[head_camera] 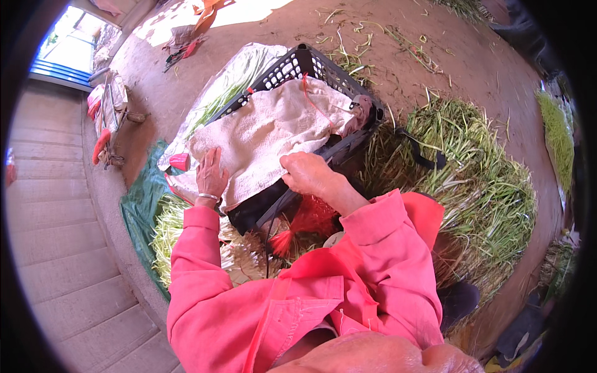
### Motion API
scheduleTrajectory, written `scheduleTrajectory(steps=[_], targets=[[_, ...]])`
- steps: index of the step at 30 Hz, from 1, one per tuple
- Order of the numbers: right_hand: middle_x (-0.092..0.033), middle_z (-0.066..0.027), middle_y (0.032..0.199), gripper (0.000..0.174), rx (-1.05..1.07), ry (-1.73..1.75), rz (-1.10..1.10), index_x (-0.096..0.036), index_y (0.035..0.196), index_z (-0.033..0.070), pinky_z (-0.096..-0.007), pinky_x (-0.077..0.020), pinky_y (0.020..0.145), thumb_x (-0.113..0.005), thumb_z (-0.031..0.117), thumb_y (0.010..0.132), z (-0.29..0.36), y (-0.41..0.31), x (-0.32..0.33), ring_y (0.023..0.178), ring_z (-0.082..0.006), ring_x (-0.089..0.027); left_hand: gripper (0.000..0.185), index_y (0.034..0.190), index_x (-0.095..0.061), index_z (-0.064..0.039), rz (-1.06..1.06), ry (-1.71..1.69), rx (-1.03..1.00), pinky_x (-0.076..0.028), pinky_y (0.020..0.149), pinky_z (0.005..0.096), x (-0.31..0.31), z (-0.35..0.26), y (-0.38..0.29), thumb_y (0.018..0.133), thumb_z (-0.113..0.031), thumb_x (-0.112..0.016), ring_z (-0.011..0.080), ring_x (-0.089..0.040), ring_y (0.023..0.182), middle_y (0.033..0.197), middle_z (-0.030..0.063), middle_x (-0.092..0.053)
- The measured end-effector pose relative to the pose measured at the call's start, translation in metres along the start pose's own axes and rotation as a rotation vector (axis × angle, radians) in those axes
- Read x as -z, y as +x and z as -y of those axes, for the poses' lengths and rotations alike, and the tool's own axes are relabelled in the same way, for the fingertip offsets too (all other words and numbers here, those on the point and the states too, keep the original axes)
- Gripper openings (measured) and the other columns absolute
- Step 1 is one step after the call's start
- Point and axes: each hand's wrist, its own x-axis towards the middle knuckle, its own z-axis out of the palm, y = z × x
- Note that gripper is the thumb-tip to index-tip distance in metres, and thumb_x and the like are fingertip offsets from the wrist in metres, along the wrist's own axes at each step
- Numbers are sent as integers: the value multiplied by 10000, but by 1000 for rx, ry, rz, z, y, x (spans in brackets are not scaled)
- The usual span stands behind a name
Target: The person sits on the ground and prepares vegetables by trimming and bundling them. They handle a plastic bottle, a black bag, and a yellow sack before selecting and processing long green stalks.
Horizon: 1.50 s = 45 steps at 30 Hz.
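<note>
A cream towel-like cloth (261,128) covers much of a black plastic crate (322,70) that stands in front of me. My left hand (211,176) lies flat on the cloth's near left part, fingers extended, with a bracelet at the wrist. At the near edge of the cloth, my right hand (305,172) has its fingers curled around a fold of it. A red cord (310,95) runs over the far right part of the cloth. Close to my left hand is a small pink-red object (179,162). What lies under the cloth is hidden.
Long green stems (228,95) lie on a white sheet beyond the crate. Cut pale stems (168,224) rest by a green plastic sheet (144,200). Red netting (312,221) is below the crate. A large stalk heap (489,186) spreads rightward. A low stool (112,112) stands near the wall (60,186).
</note>
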Motion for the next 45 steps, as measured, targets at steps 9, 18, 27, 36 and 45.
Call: scheduleTrajectory(steps=[9, 18, 27, 36, 45], targets=[[-612, -231, 819, 235, -19, 12, -64, -577, 812, -16, -468, -454, 743, -587, 213, 761, -12, -12, 12, 844, -396, -588, 521, 1208, -504, -77, -80, -112, 74, -405, 910, 416, -4, 6, -6, 721, -199, -644, 301, -477, 1134, 1191, 133, -513], [-617, -213, 879, 250, -100, 39, -107, -590, 914, -7, -454, -454, 769, -602, 201, 775, -17, -45, 24, 889, -385, -579, 505, 918, -525, -9, -209, -66, 608, -463, 762, 435, -34, 30, 54, 636, -361, -751, 356, -583, 859, 897, 174, -597], [-616, -207, 813, 202, -173, 34, -132, -565, 804, -5, -461, -485, 691, -567, 187, 743, -28, -65, 24, 811, -384, -601, 644, 1121, -524, -23, 30, -512, 559, -486, 675, 425, -135, 149, 65, 649, -394, -758, 282, -607, 768, 911, 157, -636], [-623, -112, 839, 110, -243, -107, -1082, -609, 896, 54, -378, -480, 705, -615, 96, 795, -42, -270, 92, 785, -291, -608, 515, 1069, -505, -4, 89, -317, 129, -434, 812, 393, -64, 17, 43, 721, -335, -691, 282, -532, 918, 1029, 169, -529], [-632, -141, 828, 92, -957, -326, -1421, -609, 861, 29, -382, -488, 707, -560, 98, 826, -71, -537, 94, 747, -308, -617, 298, 874, -636, -21, 331, -199, -103, -471, 748, 403, -3, -116, 25, 821, -312, -599, 324, -633, 822, 847, 174, -657]])
